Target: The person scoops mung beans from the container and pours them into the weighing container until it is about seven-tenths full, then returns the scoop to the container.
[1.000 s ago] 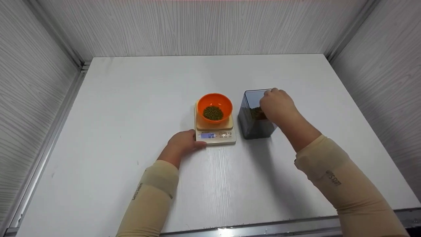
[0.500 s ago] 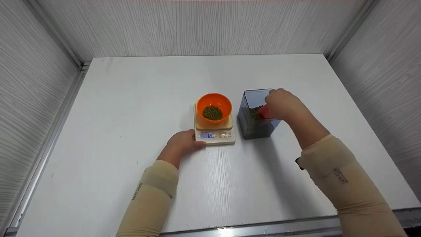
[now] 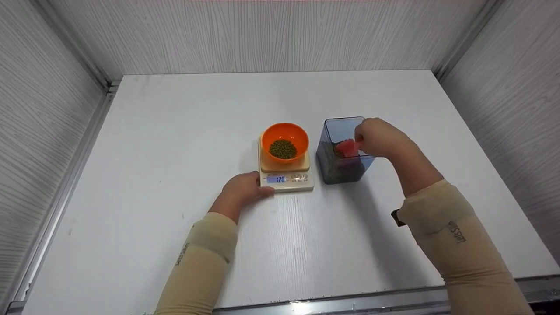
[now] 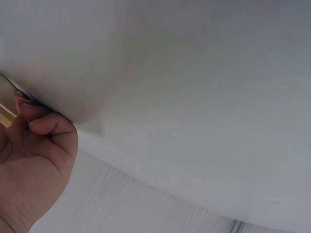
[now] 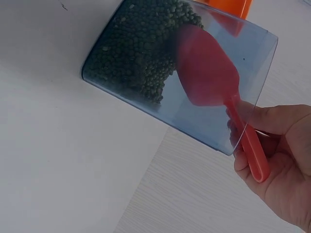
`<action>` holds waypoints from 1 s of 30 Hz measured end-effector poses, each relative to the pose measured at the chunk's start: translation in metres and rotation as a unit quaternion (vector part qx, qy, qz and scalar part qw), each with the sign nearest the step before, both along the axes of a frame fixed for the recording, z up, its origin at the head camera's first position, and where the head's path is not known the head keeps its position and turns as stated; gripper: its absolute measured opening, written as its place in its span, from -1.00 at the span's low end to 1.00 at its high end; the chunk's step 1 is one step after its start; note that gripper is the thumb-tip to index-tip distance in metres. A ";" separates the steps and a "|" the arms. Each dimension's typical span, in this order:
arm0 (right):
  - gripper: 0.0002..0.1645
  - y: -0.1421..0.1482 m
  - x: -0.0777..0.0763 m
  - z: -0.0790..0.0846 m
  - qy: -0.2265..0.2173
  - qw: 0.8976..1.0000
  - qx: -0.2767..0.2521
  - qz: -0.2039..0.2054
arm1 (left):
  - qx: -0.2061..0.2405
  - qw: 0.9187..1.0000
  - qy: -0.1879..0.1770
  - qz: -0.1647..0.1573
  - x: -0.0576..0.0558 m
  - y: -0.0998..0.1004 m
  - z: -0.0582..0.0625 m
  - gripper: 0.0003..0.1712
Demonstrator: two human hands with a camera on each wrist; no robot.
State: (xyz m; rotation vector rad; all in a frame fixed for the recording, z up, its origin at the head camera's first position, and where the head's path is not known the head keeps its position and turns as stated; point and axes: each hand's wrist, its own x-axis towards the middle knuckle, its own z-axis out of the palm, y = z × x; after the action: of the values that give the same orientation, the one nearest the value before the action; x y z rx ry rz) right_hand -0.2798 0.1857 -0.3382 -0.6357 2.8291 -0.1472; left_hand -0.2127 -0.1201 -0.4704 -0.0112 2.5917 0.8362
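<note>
My right hand [image 3: 381,138] grips the handle of a red scoop [image 5: 206,68], fingers wrapped round it and thumb near the neck. The scoop's blade is inside a clear bluish bin [image 3: 339,173], dipping into small green mung beans [image 5: 131,48]. To the left, an orange bowl [image 3: 286,130] with a small heap of mung beans [image 3: 282,149] stands on a kitchen scale [image 3: 291,186] reading 120. My left hand [image 3: 241,189] holds the scale's near left corner, thumb along the front edge; in the left wrist view its fingers are curled.
Everything stands on a white table [image 3: 175,131] with grey wood-grain panels [image 3: 280,35] at the back and sides. A metal rail [image 3: 332,302] runs along the front edge. The bin stands just right of the scale, a narrow gap between them.
My right hand has drawn back a little to the right over the bin, and more of the red scoop's blade now shows. The left hand, scale and bowl stay put; the reading is unchanged.
</note>
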 end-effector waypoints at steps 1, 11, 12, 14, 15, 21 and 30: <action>-0.82 0.001 0.000 -0.001 -0.001 1.000 -0.006 -0.004 | 0.000 1.000 0.000 0.000 0.000 0.000 0.000 -0.34; -0.81 -0.003 0.002 -0.011 0.002 0.999 -0.024 -0.038 | -0.004 1.000 -0.001 -0.004 -0.001 -0.001 0.001 -0.35; -0.80 -0.004 0.002 -0.012 0.008 0.999 -0.022 -0.037 | -0.005 1.000 0.000 -0.005 0.000 -0.001 0.001 -0.35; -0.79 -0.005 0.003 -0.014 0.021 0.999 -0.015 -0.034 | -0.006 1.000 0.004 -0.006 0.000 -0.001 0.001 -0.36; -0.79 -0.006 0.003 -0.015 0.026 0.999 -0.009 -0.032 | -0.007 1.000 0.005 -0.006 0.000 -0.001 0.000 -0.36; -0.79 -0.012 0.007 -0.020 0.038 0.998 0.017 -0.041 | -0.010 1.000 0.002 -0.002 0.001 -0.001 0.000 -0.34; -0.78 -0.019 0.010 -0.025 0.035 0.995 0.008 -0.092 | -0.005 1.000 0.002 -0.003 0.000 -0.001 0.000 -0.33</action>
State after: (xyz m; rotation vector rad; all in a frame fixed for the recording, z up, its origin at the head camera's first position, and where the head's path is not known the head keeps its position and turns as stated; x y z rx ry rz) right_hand -0.2699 0.1672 -0.3632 -0.3831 2.9504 -0.1355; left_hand -0.2126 -0.1213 -0.4707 -0.0058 2.5985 0.8228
